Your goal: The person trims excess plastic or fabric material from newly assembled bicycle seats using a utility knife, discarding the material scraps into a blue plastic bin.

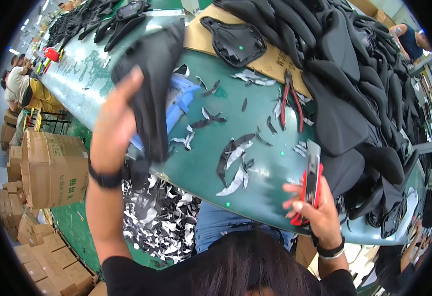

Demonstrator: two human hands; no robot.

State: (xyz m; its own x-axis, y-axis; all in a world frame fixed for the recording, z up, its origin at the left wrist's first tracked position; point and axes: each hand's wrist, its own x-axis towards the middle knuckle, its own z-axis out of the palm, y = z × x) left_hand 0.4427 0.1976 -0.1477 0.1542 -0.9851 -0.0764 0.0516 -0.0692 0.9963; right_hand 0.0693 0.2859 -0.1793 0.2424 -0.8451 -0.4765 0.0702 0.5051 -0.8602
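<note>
Over the green workbench [196,163] our left hand [113,123] lifts 1 black saddle cover [152,84], fingers wrapped around its edge. Our right hand [314,209] grips a red-handled trimming knife [312,182]. Offcut scraps [235,158] litter the bench; a large heap of saddle covers [354,84] waits alongside.

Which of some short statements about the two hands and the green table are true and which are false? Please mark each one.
1. The left hand holds a black saddle cover raised above the table. True.
2. The right hand is empty. False: it grips a red-handled cutter.
3. Red-handled pliers lie on the green table. True.
4. The table is free of scraps. False: black and white offcuts are scattered on it.
5. A heap of black saddle covers is on the person's right. True.
</note>
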